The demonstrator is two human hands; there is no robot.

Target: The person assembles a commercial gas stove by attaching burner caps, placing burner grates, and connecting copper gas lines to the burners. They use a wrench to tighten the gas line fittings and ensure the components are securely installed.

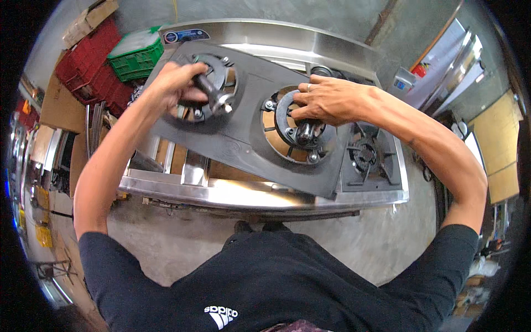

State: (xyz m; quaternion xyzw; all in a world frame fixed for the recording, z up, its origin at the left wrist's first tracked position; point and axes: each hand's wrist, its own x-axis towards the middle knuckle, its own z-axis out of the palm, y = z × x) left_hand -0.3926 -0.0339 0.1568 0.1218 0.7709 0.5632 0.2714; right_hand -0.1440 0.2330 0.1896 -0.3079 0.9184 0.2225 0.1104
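A black metal stove plate with two round openings lies slantwise across a stainless steel stove frame. My left hand has its fingers wrapped around the dark tube of the left gas burner, which ends in a shiny metal fitting. That burner's ring sits at the left opening. At the right opening, my right hand grips another ring-shaped gas burner, its short black tube jutting toward me under my fingers. Some of its fingertips are hidden. Bolts show on both rings.
A third burner with a pan support is on the frame's right. Green and red plastic crates stand at the back left. Metal sheets lean at the back right. Concrete floor lies between me and the frame.
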